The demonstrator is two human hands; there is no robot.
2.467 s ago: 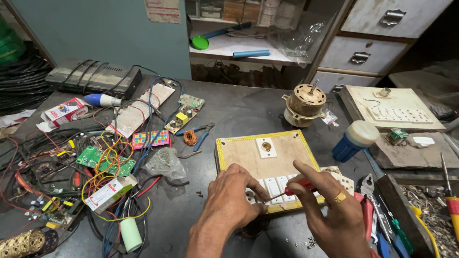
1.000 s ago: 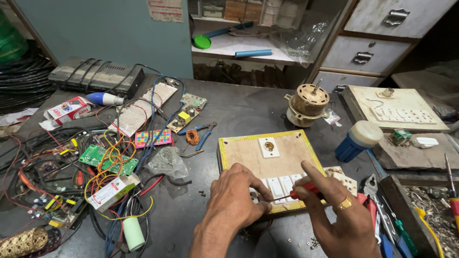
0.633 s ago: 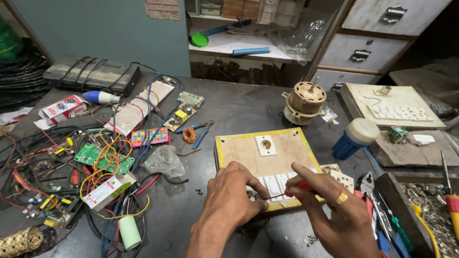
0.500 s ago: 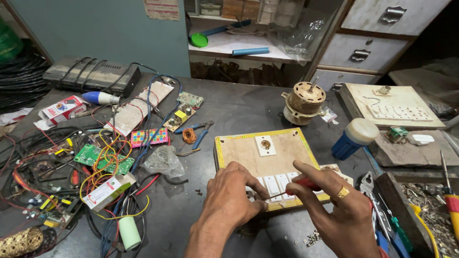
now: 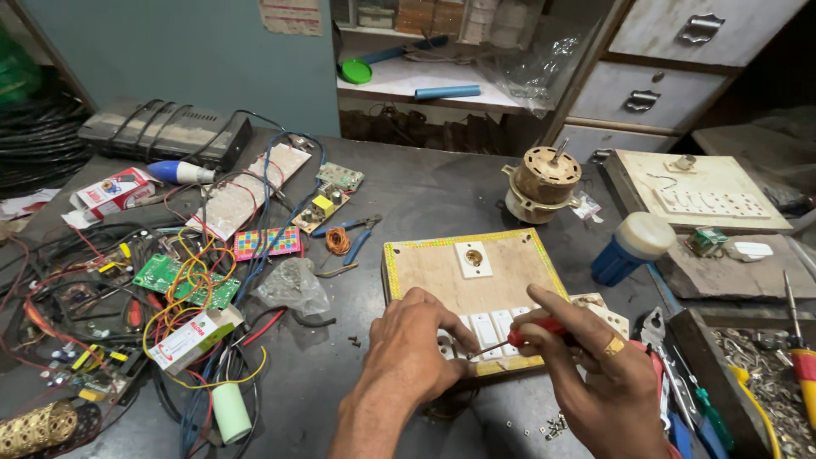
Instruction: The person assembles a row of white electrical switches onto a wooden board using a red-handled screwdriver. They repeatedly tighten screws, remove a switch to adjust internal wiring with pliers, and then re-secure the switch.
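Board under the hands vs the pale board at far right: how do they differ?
The near board has a yellow patterned border; the far board has plain edges. The near board carries white switches and a socket plate; the far board shows empty cutouts. The left hand rests on the near board; nothing touches the far one. Both are flat, rectangular, light wood.

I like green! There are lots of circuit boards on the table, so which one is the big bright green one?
The green circuit board lying under yellow wires, left of the crumpled plastic bag.
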